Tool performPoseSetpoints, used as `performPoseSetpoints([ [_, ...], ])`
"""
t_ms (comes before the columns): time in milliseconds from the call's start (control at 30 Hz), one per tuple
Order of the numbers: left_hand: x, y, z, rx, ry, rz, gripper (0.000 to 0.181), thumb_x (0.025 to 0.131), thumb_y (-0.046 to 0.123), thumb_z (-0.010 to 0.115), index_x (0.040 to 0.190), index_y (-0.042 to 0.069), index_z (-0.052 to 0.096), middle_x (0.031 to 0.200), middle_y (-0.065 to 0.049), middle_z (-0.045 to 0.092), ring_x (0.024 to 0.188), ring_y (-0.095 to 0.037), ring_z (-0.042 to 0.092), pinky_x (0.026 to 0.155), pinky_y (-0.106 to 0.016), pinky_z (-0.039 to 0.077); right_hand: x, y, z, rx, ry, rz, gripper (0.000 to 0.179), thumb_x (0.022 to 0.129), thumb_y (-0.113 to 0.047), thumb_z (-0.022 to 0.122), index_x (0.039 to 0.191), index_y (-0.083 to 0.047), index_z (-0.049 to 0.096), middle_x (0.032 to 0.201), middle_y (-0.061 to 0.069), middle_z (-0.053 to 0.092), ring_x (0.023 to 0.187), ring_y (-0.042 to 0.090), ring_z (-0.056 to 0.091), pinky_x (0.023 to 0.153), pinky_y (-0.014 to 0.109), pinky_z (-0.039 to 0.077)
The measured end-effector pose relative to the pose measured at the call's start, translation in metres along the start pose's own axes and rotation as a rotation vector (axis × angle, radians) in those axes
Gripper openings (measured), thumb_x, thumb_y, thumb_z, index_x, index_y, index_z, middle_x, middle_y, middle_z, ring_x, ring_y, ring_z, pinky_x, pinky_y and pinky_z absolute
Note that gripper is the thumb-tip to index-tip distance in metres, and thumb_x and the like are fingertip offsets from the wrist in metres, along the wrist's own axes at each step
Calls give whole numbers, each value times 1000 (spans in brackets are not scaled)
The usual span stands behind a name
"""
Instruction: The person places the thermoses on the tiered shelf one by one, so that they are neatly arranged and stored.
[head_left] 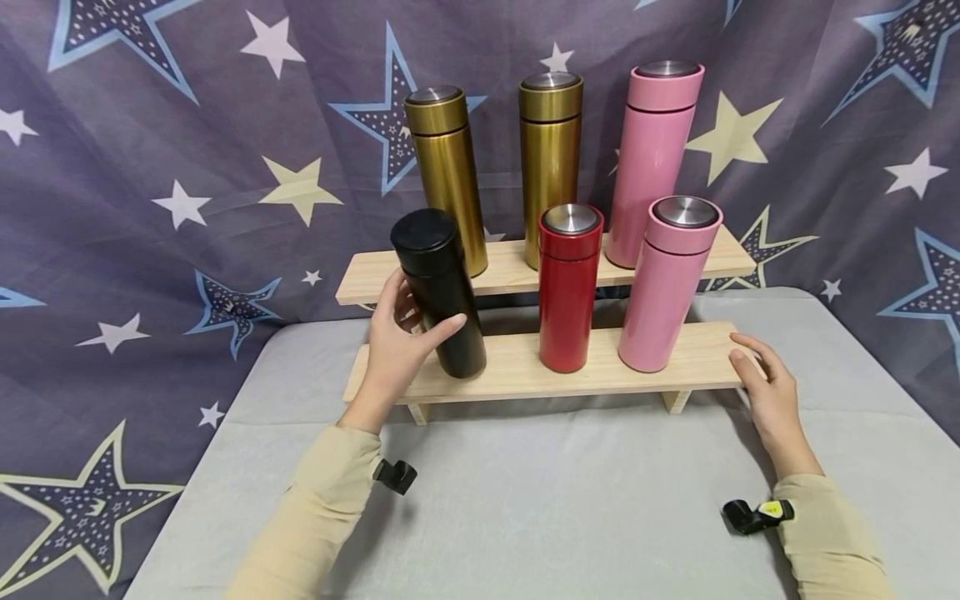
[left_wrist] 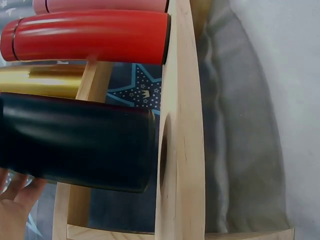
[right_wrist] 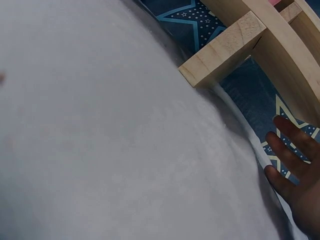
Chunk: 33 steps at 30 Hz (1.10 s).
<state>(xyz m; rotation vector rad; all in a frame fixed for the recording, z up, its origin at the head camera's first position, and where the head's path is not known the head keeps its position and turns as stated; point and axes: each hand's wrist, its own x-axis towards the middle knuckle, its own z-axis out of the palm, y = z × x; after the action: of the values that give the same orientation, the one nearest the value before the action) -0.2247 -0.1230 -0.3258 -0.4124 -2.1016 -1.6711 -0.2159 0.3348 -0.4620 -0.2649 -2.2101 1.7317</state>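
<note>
My left hand [head_left: 401, 346] grips a black thermos bottle [head_left: 442, 292], fingers behind it and thumb across its front. The bottle leans slightly left over the left part of the lower wooden board [head_left: 510, 375]. In the left wrist view, a narrow gap shows between the base of the black bottle [left_wrist: 75, 142] and the board, where its shadow falls. On the same board stand a red thermos [head_left: 570, 292] and a pink one [head_left: 667, 287]. My right hand [head_left: 772, 396] is at the board's right end, fingertips right at its edge; its fingers [right_wrist: 292, 155] are spread and loosely extended, holding nothing.
Behind, an upper board [head_left: 502, 267] carries two gold thermoses [head_left: 450, 179] and a taller-standing pink thermos [head_left: 652, 167]. The two-step wooden stand sits on a grey cloth-covered table [head_left: 562, 500], against a star-patterned curtain [head_left: 225, 150].
</note>
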Motion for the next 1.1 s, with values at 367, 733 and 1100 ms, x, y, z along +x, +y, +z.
performPoseSetpoints([
  [367, 4, -5, 14, -50, -37, -9, 82, 79, 12, 85, 148, 21, 44, 129, -8, 56, 111, -21, 57, 91, -35, 48, 0, 3, -2, -21, 0, 14, 45, 101, -38, 55, 144, -26, 54, 141, 2, 48, 111, 1, 50, 82, 7, 40],
  [733, 5, -5, 20, -50, -63, -20, 84, 79, 13, 85, 150, 22, 41, 130, -8, 56, 116, -21, 57, 98, -41, 46, 0, 2, 0, -9, 6, 9, 44, 101, -38, 56, 143, -25, 54, 139, 0, 50, 109, 1, 50, 82, 7, 40],
  [1100, 7, -7, 22, -51, -59, -63, 86, 82, 14, 82, 154, 19, 35, 136, -8, 53, 120, -19, 54, 99, -38, 45, -1, 0, 0, -3, 3, -14, 43, 101, -36, 55, 143, -25, 55, 133, -6, 53, 105, 0, 51, 82, 7, 40],
])
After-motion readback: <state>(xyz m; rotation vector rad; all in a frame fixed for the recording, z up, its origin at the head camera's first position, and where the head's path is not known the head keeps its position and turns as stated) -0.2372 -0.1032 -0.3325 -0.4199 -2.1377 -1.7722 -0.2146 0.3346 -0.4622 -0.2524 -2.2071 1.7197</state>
